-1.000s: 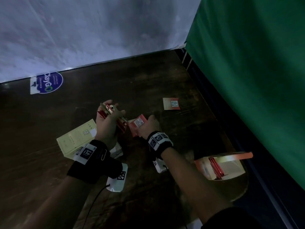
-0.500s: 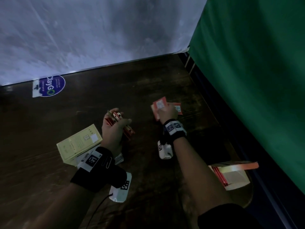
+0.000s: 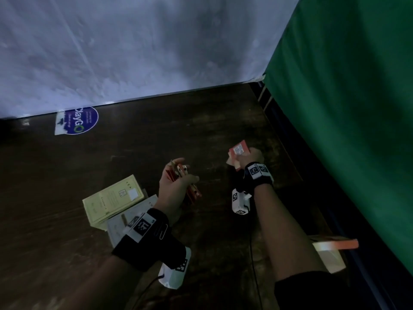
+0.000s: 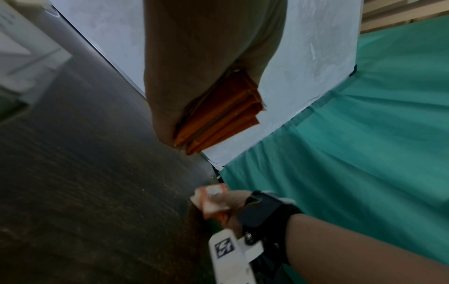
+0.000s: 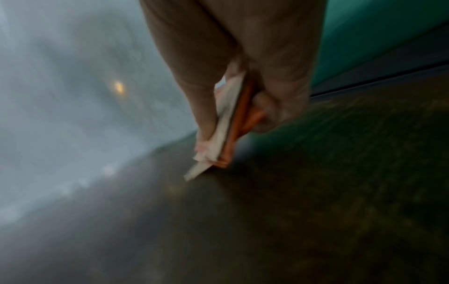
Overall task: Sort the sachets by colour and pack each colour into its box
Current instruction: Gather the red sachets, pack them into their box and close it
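My left hand grips a stack of orange-red sachets above the middle of the dark table. Further right and back, my right hand pinches two orange sachets between thumb and fingers, their lower corner touching the table in the right wrist view. An open orange box with a raised lid stands at the table's right edge, partly behind my right forearm. A pale yellow box lies flat left of my left wrist, with a whitish box overlapping it below.
The dark wooden table ends at a white sheet at the back and a green curtain on the right. A round blue sticker sits on the table's far left.
My right hand moved from beside the left hand to the far right, carrying one sachet, and picked up the sachet that lay on the table there. The left hand stayed.
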### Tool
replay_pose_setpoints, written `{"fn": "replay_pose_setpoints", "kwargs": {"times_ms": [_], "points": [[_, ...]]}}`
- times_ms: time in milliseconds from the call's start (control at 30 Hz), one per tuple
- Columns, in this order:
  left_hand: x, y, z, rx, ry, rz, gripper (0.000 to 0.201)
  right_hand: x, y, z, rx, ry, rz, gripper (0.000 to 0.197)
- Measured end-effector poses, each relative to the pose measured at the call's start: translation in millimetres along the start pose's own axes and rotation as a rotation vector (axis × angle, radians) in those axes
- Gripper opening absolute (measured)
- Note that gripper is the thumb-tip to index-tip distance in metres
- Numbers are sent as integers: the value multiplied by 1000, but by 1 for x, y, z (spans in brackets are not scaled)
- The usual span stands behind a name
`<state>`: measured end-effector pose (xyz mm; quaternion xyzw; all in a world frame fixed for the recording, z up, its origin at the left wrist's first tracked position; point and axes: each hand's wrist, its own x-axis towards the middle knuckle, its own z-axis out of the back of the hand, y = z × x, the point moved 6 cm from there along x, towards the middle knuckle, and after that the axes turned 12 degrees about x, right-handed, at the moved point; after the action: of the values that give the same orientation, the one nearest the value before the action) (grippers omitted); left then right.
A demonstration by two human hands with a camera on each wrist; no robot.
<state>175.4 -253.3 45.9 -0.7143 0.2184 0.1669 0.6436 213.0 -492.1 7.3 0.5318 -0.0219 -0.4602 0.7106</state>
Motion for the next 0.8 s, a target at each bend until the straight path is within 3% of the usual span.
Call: {"fn": "replay_pose_setpoints", "kwargs": {"times_ms": [100,200,400,500,567,633,700,800], "points": [[-4,0,-4,-16,25,19,48,-24,2,0,314,79,-44,33],[-11,-4,-10,-44,44,1,50,-70,2,-1,726,254,-129,29],[-37,-20,-30,-59,255,-71,58,-149,-6,8,796,576,-104,37],[-48,-21,-36,-87,354,-13,49,-173,-4,18,634,656,30,36],[-55,-17,-38,-92,414,48,46,-185,0,22,343,653,254,38],[-61,-14,-37,-97,430,73,45,-189,-6,24,-84,539,469,47],[-68,-12,-37,-92,426,80,41,-194,-11,31,-400,378,586,55],[-83,-6,-38,-54,478,110,42,-209,-17,35,-415,458,620,67]]}}
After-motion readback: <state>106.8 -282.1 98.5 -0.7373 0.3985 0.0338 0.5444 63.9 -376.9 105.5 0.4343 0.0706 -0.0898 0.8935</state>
